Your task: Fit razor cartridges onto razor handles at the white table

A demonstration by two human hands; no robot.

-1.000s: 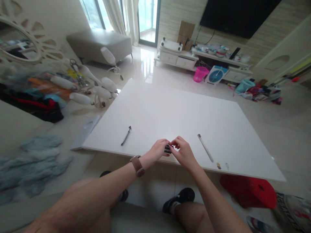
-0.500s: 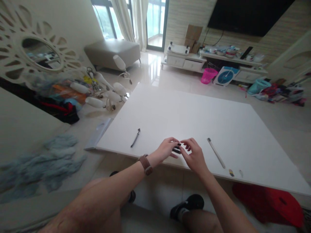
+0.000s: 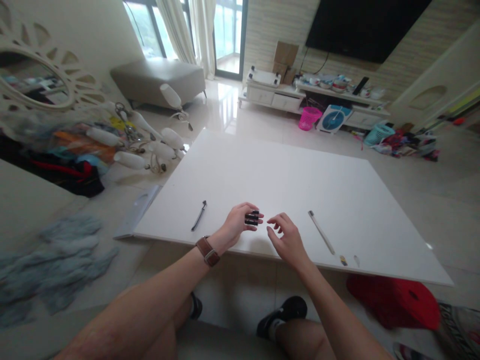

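Observation:
My left hand (image 3: pixel 240 222), with a brown watch strap on its wrist, is closed round a small black object with pale bands (image 3: pixel 251 218), held above the near edge of the white board (image 3: pixel 288 180). What kind of thing it is, I cannot make out. Just to the right hovers my right hand (image 3: pixel 287 239), its fingers loosely curved and apart, holding nothing. A slim dark tool (image 3: pixel 199 216) lies on the board left of my hands. To their right rests a long pale stick with a dark end (image 3: pixel 321 232). Near it are a small yellow-and-black piece (image 3: pixel 343 260) and a small clear piece (image 3: pixel 356 261).
White lamp heads on curved arms (image 3: pixel 129 160) stand on the floor by the board's left edge. Grey fabric (image 3: pixel 67 250) lies at left, and a red item (image 3: pixel 393 300) sits under the right front edge. A pink basket (image 3: pixel 309 118) is beyond the board.
My hands have come apart; the left keeps the black object, now turned to show more of it, and the right has let go. The view has swung slightly right.

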